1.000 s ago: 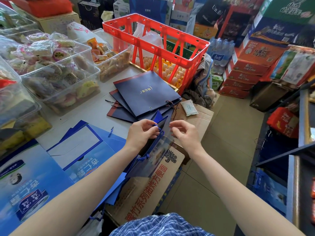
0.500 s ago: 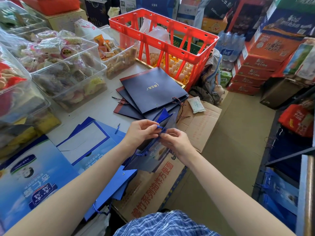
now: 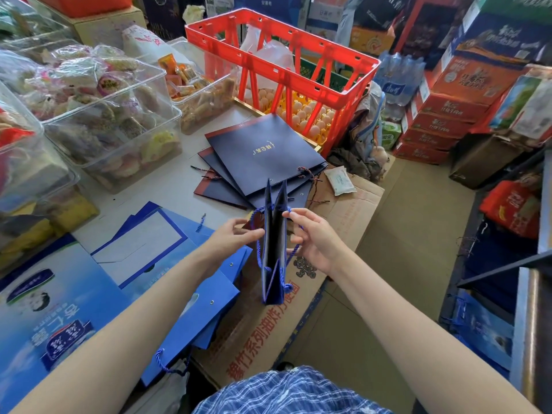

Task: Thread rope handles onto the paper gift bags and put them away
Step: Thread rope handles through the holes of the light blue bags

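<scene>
Mid-frame, above the cardboard box (image 3: 337,222), the blue gift bag (image 3: 273,249) is held edge-on: left hand (image 3: 231,239) grips its side, right hand (image 3: 313,237) pinches the blue rope (image 3: 294,227). Judged step: second handle threading. Next: feed the rope end through the eyelet, knot it, then stack with the finished navy bags (image 3: 260,155) on the counter (image 3: 167,189).

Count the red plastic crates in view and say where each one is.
1. The red crate stands at the far end of the table, above trays of eggs, behind the stack of dark navy bags. Others could be hidden among the stacked boxes.
</scene>
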Action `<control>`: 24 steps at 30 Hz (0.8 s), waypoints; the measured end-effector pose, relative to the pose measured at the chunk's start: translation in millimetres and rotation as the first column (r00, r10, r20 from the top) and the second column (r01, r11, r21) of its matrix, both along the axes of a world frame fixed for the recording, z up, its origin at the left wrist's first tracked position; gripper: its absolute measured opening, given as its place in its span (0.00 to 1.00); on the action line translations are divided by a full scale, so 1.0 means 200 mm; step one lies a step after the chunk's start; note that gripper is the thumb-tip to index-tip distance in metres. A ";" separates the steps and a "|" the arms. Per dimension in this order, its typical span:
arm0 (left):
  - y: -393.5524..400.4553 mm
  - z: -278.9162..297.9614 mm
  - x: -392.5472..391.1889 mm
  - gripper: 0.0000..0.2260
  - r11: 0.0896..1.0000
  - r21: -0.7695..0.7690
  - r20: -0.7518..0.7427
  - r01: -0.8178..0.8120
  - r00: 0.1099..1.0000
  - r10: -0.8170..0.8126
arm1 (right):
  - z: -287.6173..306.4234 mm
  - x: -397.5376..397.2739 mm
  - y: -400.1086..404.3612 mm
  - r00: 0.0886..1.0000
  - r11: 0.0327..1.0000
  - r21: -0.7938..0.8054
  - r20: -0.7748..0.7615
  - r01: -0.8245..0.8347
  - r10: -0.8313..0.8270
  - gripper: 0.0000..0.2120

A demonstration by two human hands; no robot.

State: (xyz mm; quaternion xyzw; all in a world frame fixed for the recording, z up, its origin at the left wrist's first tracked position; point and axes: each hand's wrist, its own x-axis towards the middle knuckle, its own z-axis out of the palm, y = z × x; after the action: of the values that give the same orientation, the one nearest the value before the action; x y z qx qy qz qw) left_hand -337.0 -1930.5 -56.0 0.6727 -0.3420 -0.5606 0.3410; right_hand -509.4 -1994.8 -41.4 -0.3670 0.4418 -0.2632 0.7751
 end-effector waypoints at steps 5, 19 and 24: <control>-0.07 0.04 -0.01 0.29 0.996 -0.078 0.102 0.052 0.994 -0.044 | 0.03 -0.07 -0.01 0.992 0.990 -0.057 -0.008 -0.125 0.125 0.05; -0.07 0.06 0.18 0.17 0.998 0.060 0.440 -0.024 0.898 -0.005 | 0.03 -0.22 -0.15 0.961 0.984 -0.054 -0.212 0.167 -0.175 0.11; -0.04 0.06 0.25 0.18 0.991 0.132 0.633 0.015 0.768 -0.096 | 0.08 -0.20 -0.18 0.938 0.970 -0.244 -0.336 0.003 -0.088 0.11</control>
State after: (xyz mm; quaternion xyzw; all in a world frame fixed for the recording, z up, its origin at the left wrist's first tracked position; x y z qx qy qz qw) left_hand -287.5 -1938.0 -44.7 0.8316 -0.4229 -0.3284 0.1473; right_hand -549.5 -2031.0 -25.3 -0.4877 0.5440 -0.2642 0.6297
